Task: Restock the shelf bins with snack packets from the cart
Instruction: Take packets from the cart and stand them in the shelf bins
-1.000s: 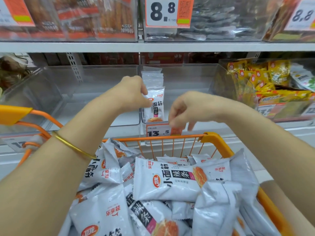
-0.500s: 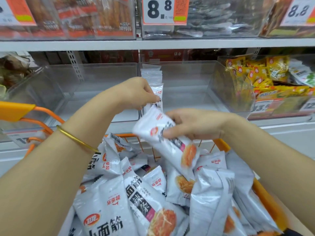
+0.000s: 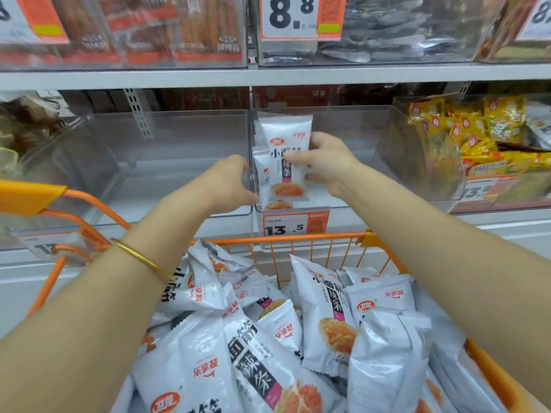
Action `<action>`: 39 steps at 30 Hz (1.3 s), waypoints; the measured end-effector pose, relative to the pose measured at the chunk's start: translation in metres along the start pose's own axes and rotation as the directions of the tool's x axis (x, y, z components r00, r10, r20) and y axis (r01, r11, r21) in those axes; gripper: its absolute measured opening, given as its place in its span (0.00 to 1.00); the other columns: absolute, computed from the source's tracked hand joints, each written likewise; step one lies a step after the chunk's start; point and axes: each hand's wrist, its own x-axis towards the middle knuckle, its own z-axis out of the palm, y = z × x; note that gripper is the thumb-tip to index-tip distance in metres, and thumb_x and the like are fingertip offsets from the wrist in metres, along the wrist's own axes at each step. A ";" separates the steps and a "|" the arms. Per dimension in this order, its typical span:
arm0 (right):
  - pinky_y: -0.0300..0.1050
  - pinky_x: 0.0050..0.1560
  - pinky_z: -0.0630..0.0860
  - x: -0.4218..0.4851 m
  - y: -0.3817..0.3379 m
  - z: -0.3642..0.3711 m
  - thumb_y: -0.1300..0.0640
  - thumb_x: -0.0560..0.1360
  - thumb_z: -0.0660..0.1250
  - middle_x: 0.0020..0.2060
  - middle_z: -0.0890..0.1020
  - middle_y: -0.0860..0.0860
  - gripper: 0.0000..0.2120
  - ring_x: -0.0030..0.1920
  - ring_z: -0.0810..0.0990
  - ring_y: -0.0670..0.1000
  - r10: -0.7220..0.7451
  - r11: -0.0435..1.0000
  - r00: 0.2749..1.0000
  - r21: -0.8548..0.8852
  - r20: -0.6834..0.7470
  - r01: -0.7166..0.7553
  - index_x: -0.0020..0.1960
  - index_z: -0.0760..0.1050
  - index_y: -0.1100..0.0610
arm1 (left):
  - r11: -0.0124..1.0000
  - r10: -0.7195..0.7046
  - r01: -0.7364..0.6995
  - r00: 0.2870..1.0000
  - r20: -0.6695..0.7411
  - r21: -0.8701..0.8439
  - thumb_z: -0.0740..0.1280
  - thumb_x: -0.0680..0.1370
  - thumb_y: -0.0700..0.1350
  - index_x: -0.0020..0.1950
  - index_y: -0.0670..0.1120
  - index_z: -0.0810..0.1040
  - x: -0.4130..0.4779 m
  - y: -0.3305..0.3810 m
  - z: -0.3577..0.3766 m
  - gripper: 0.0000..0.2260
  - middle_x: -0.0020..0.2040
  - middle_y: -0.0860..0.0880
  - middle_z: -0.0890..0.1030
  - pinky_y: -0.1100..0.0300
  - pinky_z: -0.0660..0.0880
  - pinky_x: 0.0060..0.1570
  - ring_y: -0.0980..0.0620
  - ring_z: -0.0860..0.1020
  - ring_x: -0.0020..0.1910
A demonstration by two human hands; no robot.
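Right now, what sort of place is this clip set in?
Most likely a supermarket snack aisle: a price tag clipped to a clear shelf bin, bins of packaged snacks, and an orange cart heaped with packets.

Both arms are reaching forward — right hand [image 3: 326,162] fingers [image 3: 295,158] pinching closed, left hand [image 3: 228,181] curling loosely just beside them.

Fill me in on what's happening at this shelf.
A person is restocking. The right hand holds a white snack packet upright at the front left of a clear bin, against a few already standing there. The left hand sits beside the row, fingers curled by the bin's left wall. The orange cart below is full of the same packets.
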 end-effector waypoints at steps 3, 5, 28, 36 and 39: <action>0.38 0.34 0.76 0.005 0.014 0.007 0.66 0.72 0.70 0.52 0.82 0.53 0.15 0.43 0.81 0.47 0.054 0.988 0.999 -0.143 0.010 -0.052 0.57 0.75 0.58 | 1.000 0.002 -0.002 1.000 0.008 -0.008 0.69 0.75 0.46 0.72 0.44 0.61 0.000 -0.001 0.003 0.29 0.71 0.44 0.66 0.59 0.66 0.53 0.45 0.70 0.64; 0.44 0.38 0.80 0.009 0.020 0.010 0.66 0.71 0.72 0.52 0.82 0.55 0.16 0.48 0.82 0.52 0.056 0.971 0.998 -0.233 -0.007 -0.056 0.56 0.74 0.58 | 1.000 -0.002 0.002 1.000 0.009 -0.008 0.69 0.75 0.46 0.72 0.44 0.61 0.001 -0.001 0.003 0.29 0.70 0.44 0.67 0.59 0.66 0.52 0.45 0.70 0.64; 0.40 0.33 0.79 -0.066 -0.007 -0.014 0.66 0.72 0.69 0.38 0.81 0.54 0.09 0.32 0.79 0.47 0.067 0.653 0.829 -0.653 0.556 0.385 0.49 0.81 0.57 | 0.995 -0.001 -0.003 0.999 0.048 0.102 0.68 0.75 0.47 0.49 0.41 0.73 -0.008 0.021 -0.016 0.11 0.46 0.42 0.78 0.53 0.75 0.42 0.45 0.75 0.38; 0.44 0.48 0.72 -0.076 0.006 -0.003 0.59 0.72 0.69 0.46 0.71 0.47 0.10 0.46 0.71 0.48 0.221 0.115 0.663 -0.694 0.716 0.711 0.53 0.78 0.52 | 0.992 0.100 -0.115 0.965 0.244 0.049 0.67 0.76 0.48 0.43 0.43 0.78 -0.016 0.030 -0.021 0.09 0.40 0.46 0.81 0.63 0.73 0.34 0.53 0.77 0.36; 0.45 0.51 0.70 -0.072 -0.005 -0.011 0.57 0.71 0.71 0.46 0.69 0.48 0.05 0.50 0.70 0.49 0.142 0.203 0.676 -0.690 0.723 0.694 0.46 0.77 0.51 | 0.993 0.114 -0.104 0.924 0.366 -0.047 0.67 0.76 0.48 0.47 0.43 0.79 -0.020 0.031 -0.023 0.09 0.41 0.49 0.84 0.64 0.71 0.35 0.56 0.80 0.37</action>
